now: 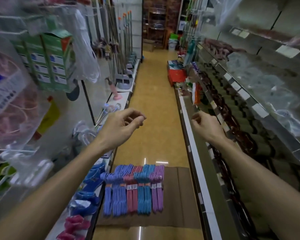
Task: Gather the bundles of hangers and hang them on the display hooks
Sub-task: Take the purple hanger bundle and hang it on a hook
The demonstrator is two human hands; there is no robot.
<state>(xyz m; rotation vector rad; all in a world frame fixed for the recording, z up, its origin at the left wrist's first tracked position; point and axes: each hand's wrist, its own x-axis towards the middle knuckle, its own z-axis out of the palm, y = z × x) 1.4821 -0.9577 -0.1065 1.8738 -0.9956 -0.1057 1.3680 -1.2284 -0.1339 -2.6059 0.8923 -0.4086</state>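
Brown flattened cardboard (178, 196) is spread on the glossy tan floor (154, 104), and the thin plastic hanger bundles (132, 189) are laid on it side by side: periwinkle, pink, blue and lilac, each banded with a paper label. Above them both bare arms are stretched forward. The left hand (121, 125) is held loosely curled, nothing gripped; the right hand (204, 123) likewise, empty. Mop handles (123, 44) are racked farther along the left shelving.

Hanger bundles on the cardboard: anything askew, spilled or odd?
Nothing stands out. The hanger bundles lie side by side in a neat row on the cardboard on the aisle floor, bands intact. Both hands, left and right, hover above, holding nothing.
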